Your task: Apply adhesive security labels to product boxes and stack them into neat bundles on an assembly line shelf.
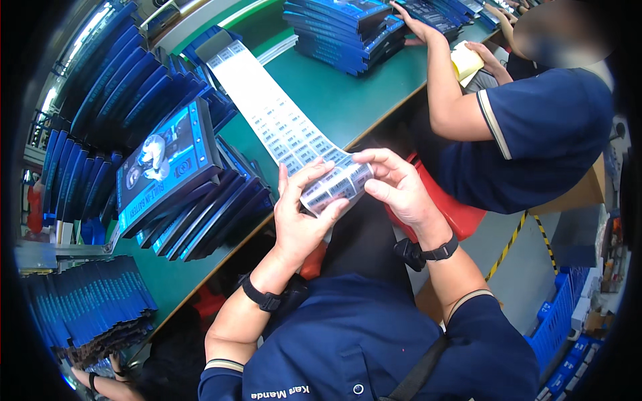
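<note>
A long strip of printed labels (271, 100) runs across the table from the far side toward me. Its near end is curled into a roll of labels (338, 187) at the table's front edge. My left hand (302, 217) grips the roll's left side, fingers above and thumb across its near face. At the other end, my right hand (404, 190) pinches the roll between thumb and fingers. Left of the strip lies a pile of flat blue boxes (170, 164), the top one with a picture on its face.
More blue boxes stand in rows (107, 87) at the left, and another stack (341, 40) sits on the green table (334, 93) at the far side. A co-worker in a dark shirt (528, 134) is close on my right, beside a red stool (455, 207). A blue crate (558, 311) is at the lower right.
</note>
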Available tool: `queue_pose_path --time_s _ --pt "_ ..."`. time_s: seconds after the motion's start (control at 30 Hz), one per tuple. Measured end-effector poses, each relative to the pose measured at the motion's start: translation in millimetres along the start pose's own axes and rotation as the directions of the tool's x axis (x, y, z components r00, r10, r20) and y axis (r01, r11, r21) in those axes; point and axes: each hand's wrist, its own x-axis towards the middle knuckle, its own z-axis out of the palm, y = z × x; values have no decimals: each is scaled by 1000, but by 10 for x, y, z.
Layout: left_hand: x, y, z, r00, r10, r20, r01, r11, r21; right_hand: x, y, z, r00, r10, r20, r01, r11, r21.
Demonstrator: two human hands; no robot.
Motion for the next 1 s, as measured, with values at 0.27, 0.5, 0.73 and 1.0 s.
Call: queue_pose_path --time_s 0.27,0.5,0.73,1.0 --pt "190 -134 134 969 -235 -78 206 939 -277 428 -200 29 935 -350 -61 131 500 -856" --pt "305 -215 176 920 -388 -55 348 873 -342 563 -89 -26 762 -576 296 284 -114 -952" --pt "327 -343 145 842 -539 10 465 717 -519 479 -85 -16 695 -628 350 340 -141 -930" --pt "304 -377 161 839 -543 32 509 763 -398 625 -183 191 799 -594 92 334 310 -890"
